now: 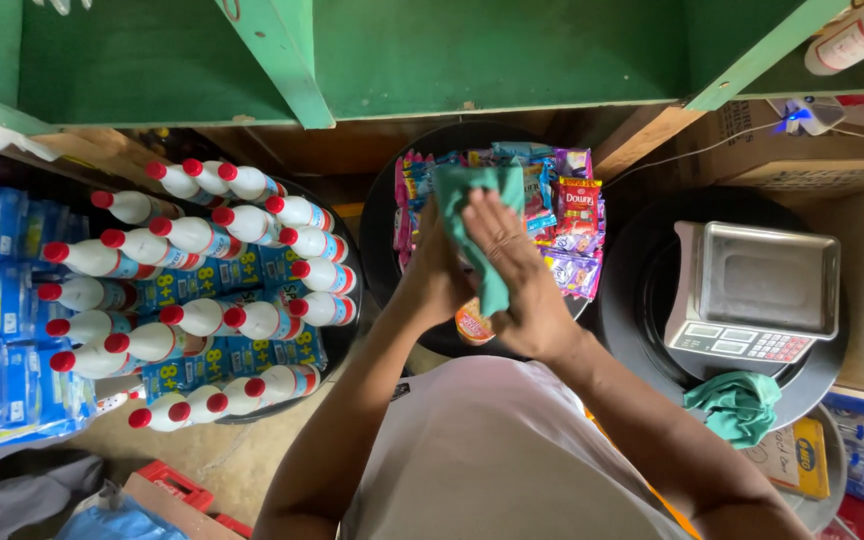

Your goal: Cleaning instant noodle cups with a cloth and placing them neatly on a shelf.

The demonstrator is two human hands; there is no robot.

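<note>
head view: we look down on both our hands, raised over a black round tray [377, 240] of bright snack packets [572, 235].
cloth: a green cloth [472, 215] is pressed between our palms, one end hanging down past the wrist.
left hand: our left hand [437, 270] backs the cloth; its fingers are mostly hidden, so we cannot tell their spread.
right hand: our right hand [507, 260] lies flat on the cloth, fingers straight and close together.
step: we seem to be wiping our hands with the cloth.
next move: it calls for turning the hands within the cloth without dropping it.
nearby: white bottles with red caps [202, 290] at left; a scale [757, 290] and a second green cloth [737, 405] at right.
</note>
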